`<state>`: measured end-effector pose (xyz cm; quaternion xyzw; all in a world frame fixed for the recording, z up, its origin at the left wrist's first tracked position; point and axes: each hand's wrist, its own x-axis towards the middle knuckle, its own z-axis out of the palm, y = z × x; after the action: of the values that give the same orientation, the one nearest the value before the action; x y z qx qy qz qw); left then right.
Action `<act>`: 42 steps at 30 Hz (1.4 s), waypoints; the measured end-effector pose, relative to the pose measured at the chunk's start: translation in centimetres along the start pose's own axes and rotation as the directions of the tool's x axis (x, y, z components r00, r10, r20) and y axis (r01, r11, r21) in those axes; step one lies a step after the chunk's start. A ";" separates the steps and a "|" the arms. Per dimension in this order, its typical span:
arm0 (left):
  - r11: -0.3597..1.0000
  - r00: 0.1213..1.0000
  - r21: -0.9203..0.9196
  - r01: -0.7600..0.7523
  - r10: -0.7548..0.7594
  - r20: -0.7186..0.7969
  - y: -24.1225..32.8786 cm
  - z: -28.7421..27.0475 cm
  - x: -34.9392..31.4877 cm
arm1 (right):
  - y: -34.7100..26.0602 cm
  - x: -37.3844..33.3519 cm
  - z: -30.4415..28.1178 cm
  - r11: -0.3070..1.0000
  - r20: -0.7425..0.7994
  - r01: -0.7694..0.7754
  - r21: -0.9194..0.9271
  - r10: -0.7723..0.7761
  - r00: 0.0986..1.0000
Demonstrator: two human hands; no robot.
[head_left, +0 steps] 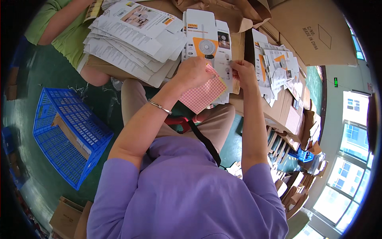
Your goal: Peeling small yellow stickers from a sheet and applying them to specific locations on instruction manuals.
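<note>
My left hand (195, 73) is closed on a sheet of small round pink stickers (203, 95), which hangs tilted below the fingers. Behind it lies a flat, unfolded carton (201, 24), white with a fan picture on an orange patch. The fingers of my right hand (245, 74) pinch at the right edge of this carton; whether a loose sticker is between them is too small to tell. To the left, a fanned pile of similar flat cartons (135, 38) rests on the cardboard work surface. More printed flat cartons (278, 67) lie in a pile to the right.
A blue plastic crate (71, 131) stands on the green floor at my left. Another person's arm (65, 22) is at the upper left. Brown paper (227, 10) and a big cardboard box (314, 32) are at the back. Another sticker sheet (293, 120) lies at right.
</note>
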<state>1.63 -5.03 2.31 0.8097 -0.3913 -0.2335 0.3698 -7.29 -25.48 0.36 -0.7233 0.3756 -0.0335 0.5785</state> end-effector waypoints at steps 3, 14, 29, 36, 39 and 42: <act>1.000 1.000 -0.017 0.004 -0.004 0.004 0.2 -0.6 -0.2 | -1.1 -1.1 0.6 0.999 -0.041 0.030 0.027 -0.029 0.999; 0.973 0.999 -0.229 0.030 -0.035 -0.020 -0.2 -1.9 -1.3 | -1.3 -1.7 -12.0 0.967 -0.619 0.209 0.145 -0.076 0.782; 0.997 0.996 -0.058 0.043 -0.047 -0.080 0.5 0.2 0.0 | -0.3 -7.2 2.8 0.825 -0.028 0.502 -0.260 -0.526 0.850; 0.998 0.995 -0.054 0.024 -0.029 -0.095 0.1 0.6 0.0 | -0.6 -7.5 3.6 0.761 -0.036 0.538 -0.364 -0.588 0.808; 0.998 0.995 -0.063 0.028 -0.034 -0.092 -0.1 0.5 0.1 | -0.2 -7.2 3.7 0.712 -0.022 0.585 -0.388 -0.642 0.766; 0.998 0.995 -0.052 0.040 -0.044 -0.085 0.1 0.3 0.0 | -0.4 -7.4 3.9 0.713 -0.025 0.588 -0.381 -0.644 0.764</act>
<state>1.37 -5.17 2.16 0.8176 -0.3519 -0.2156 0.4015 -10.47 -18.03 2.28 -0.8930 0.1559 -0.2139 0.3639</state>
